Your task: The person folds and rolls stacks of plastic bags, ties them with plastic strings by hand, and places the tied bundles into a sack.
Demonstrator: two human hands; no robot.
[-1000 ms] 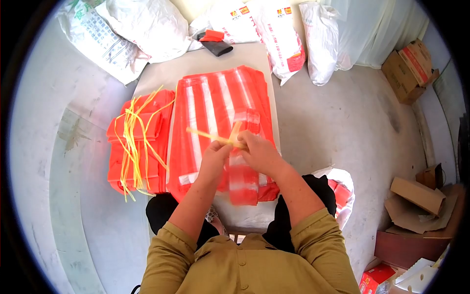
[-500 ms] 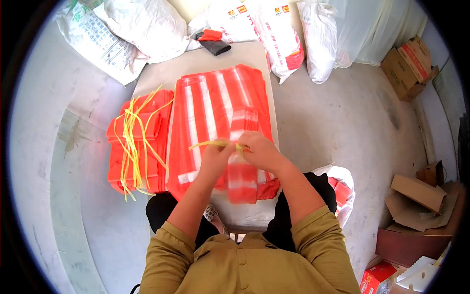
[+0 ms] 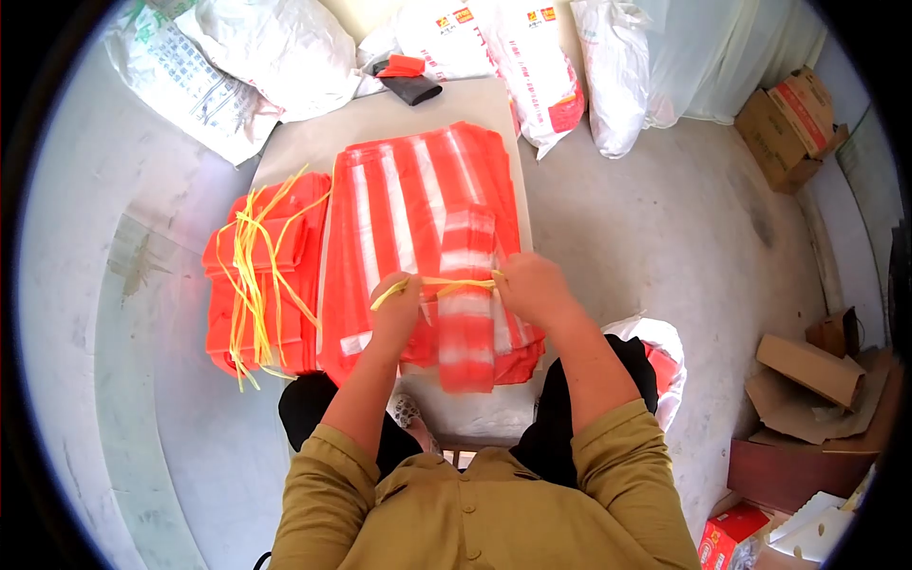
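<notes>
In the head view, a yellow strap (image 3: 461, 284) stretches between the person's two hands, across the face of a folded red-and-white bundle (image 3: 466, 329). The left hand (image 3: 396, 304) is closed, its fingers pinching the strap to the left of the bundle, with one loose end jutting out past them. The right hand (image 3: 533, 291) is curled too, its fingers pinching the strap just beside the bundle's right edge. The bundle itself lies between the hands, lengthwise toward the person, on top of a wide striped stack (image 3: 381, 209).

Counted: one strap in hand, one folded bundle, one wide stack, and one red pile (image 3: 221, 323) to its left. Several yellow strips (image 3: 249, 252) lie over that pile, too tangled to count. The stack and pile rest on one table (image 3: 318, 135). Five white sacks (image 3: 290, 57) show beyond it, and one open sack (image 3: 673, 399) sits on the floor at right.
</notes>
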